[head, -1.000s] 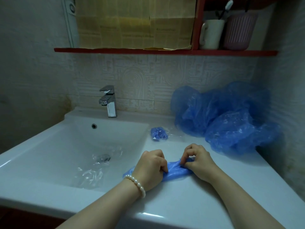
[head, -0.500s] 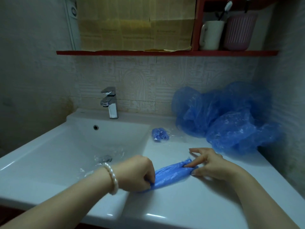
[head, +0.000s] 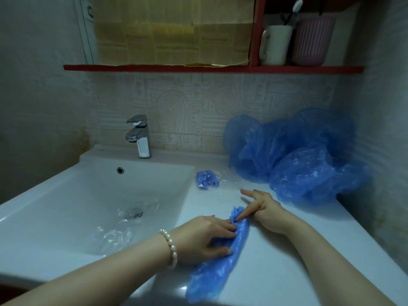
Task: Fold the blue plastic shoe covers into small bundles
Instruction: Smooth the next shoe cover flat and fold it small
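A blue shoe cover (head: 217, 270) lies drawn out as a long narrow strip on the white counter, running from near the front edge up toward the middle. My left hand (head: 203, 238) lies across its upper part, fingers fairly straight and pressing it down, thumb against its left side. My right hand (head: 263, 209) is beside the strip's far end with straight fingers, the index fingertip pressing that end. A small folded blue bundle (head: 207, 178) sits farther back by the basin's corner. A loose pile of blue shoe covers (head: 298, 160) fills the back right.
The sink basin (head: 66, 195) is to the left, with crumpled clear plastic (head: 114, 235) near its drain and a chrome faucet (head: 141, 138) behind. A red shelf (head: 198, 68) above holds a white mug (head: 276, 45) and a pink cup (head: 312, 40). A wall closes the right side.
The strip has swung from lying crosswise to pointing toward me and looks longer. My left hand has gone from a fist on its end to flat on it; my right index finger presses the far end.
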{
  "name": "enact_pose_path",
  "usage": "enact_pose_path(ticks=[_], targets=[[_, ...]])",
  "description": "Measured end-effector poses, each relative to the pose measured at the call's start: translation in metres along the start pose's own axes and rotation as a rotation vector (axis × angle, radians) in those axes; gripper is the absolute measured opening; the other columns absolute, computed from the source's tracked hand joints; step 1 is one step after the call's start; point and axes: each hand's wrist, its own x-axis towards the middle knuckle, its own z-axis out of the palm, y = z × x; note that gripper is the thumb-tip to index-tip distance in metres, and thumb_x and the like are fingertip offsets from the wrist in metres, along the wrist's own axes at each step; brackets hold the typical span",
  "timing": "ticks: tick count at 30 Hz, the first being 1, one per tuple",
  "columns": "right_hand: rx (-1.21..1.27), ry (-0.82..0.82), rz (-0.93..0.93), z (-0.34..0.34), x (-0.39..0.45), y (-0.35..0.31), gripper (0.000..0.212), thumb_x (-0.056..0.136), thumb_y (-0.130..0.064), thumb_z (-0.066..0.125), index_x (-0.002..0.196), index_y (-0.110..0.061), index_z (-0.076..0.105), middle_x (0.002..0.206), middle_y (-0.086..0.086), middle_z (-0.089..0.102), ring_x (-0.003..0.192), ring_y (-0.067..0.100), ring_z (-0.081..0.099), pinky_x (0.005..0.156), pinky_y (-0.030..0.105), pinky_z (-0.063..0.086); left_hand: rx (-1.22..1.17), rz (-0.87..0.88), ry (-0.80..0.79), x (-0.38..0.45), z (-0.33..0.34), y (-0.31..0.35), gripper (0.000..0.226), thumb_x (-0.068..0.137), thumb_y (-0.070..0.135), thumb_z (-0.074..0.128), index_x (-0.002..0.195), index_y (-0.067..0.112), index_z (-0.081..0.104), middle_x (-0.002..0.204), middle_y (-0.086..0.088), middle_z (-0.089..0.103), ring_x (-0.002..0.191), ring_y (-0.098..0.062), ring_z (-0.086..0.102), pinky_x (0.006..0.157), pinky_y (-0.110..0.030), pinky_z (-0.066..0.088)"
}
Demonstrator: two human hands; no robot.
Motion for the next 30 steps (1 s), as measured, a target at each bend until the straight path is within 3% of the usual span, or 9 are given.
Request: enact_pose_path(ticks=[3, 6, 8, 11, 14, 18, 24, 27, 30], targets=[[0.136, 0.304, -0.017, 0.006, 0.002, 0.000, 0.062, 0.075, 0.003, 0.057, 0.057, -0.057, 0.064, 0.122, -0.018, 0.050, 0.125, 0.012, 0.040, 0.112, 0.039, 0.024, 0.133, -0.058, -0.070, 0.002, 0.006, 0.007, 0.058, 0.092, 0.048, 0.048, 0.139, 0.014, 0.044, 0.149, 0.002, 0.036, 0.139, -0.006, 0.024, 0.115, -0.032, 0.008], [0.271, 0.498, -0.038, 0.000, -0.005, -0.007, 0.050, 0.073, 0.006, 0.064, 0.064, -0.043, 0.066, 0.099, -0.012, 0.058, 0.105, 0.013, 0.048, 0.093, 0.020, 0.033, 0.264, -0.205, -0.145, 0.019, 0.008, 0.006, 0.061, 0.094, 0.053, 0.037, 0.142, 0.014, 0.036, 0.152, 0.001, 0.030, 0.141, -0.011, 0.021, 0.118, -0.040, 0.006], [0.281, 0.441, -0.067, -0.001, -0.012, -0.012, 0.046, 0.070, 0.006, 0.067, 0.060, -0.039, 0.067, 0.086, -0.008, 0.063, 0.090, 0.010, 0.056, 0.075, 0.008, 0.035, 0.262, -0.315, -0.134, 0.032, 0.010, -0.002, 0.063, 0.094, 0.054, 0.034, 0.142, 0.012, 0.034, 0.152, -0.001, 0.028, 0.141, -0.014, 0.022, 0.117, -0.042, 0.006], [0.294, 0.275, -0.085, 0.004, -0.027, -0.023, 0.032, 0.061, -0.011, 0.073, 0.055, -0.041, 0.067, 0.078, -0.005, 0.064, 0.075, 0.002, 0.058, 0.064, 0.009, 0.038, 0.244, -0.398, -0.165, 0.045, 0.013, -0.016, 0.075, 0.092, 0.060, 0.030, 0.148, 0.010, 0.020, 0.157, -0.003, 0.015, 0.144, -0.014, 0.012, 0.117, -0.044, 0.006], [0.356, 0.129, -0.135, 0.005, -0.039, -0.030, 0.023, 0.060, -0.013, 0.084, 0.063, -0.034, 0.073, 0.085, -0.004, 0.063, 0.077, -0.001, 0.059, 0.068, 0.008, 0.040, 0.226, -0.434, -0.238, 0.047, 0.016, -0.023, 0.088, 0.088, 0.066, 0.034, 0.150, 0.013, 0.002, 0.158, 0.000, -0.002, 0.145, -0.011, -0.002, 0.117, -0.046, -0.001], [0.372, -0.019, -0.130, 0.004, -0.055, -0.031, 0.033, 0.040, -0.044, 0.084, 0.071, -0.039, 0.074, 0.095, -0.008, 0.061, 0.090, 0.001, 0.059, 0.082, 0.010, 0.043, 0.188, -0.449, -0.279, 0.046, 0.016, -0.024, 0.114, 0.072, 0.080, 0.044, 0.149, 0.014, -0.006, 0.158, 0.002, -0.010, 0.144, -0.010, -0.009, 0.116, -0.048, -0.007], [0.329, 0.058, -0.135, 0.012, -0.062, -0.029, 0.043, 0.037, -0.040, 0.085, 0.075, -0.030, 0.068, 0.085, -0.008, 0.066, 0.083, 0.005, 0.062, 0.078, 0.017, 0.047, 0.110, -0.446, -0.333, 0.047, 0.007, -0.024, 0.124, 0.064, 0.078, 0.057, 0.149, 0.017, -0.010, 0.157, 0.004, -0.014, 0.143, -0.008, -0.015, 0.115, -0.047, -0.012], [0.299, 0.101, -0.125, 0.014, -0.062, -0.029, 0.038, 0.041, -0.039, 0.084, 0.074, -0.031, 0.066, 0.079, -0.008, 0.066, 0.077, 0.008, 0.062, 0.075, 0.022, 0.050, -0.168, -0.502, -0.385, 0.053, -0.005, -0.034, 0.125, 0.052, 0.075, 0.061, 0.150, 0.027, 0.000, 0.158, 0.008, -0.004, 0.143, -0.006, -0.010, 0.116, -0.044, -0.013], [0.244, 0.129, -0.200, 0.018, -0.064, -0.030, 0.021, 0.050, -0.046, 0.079, 0.068, -0.040, 0.070, 0.079, -0.007, 0.063, 0.078, 0.008, 0.060, 0.073, 0.018, 0.047, -0.690, -0.542, -0.265, 0.056, -0.010, -0.042, 0.101, 0.046, 0.056, 0.065, 0.139, 0.035, 0.031, 0.152, 0.008, 0.025, 0.142, -0.008, 0.016, 0.118, -0.036, 0.009]])
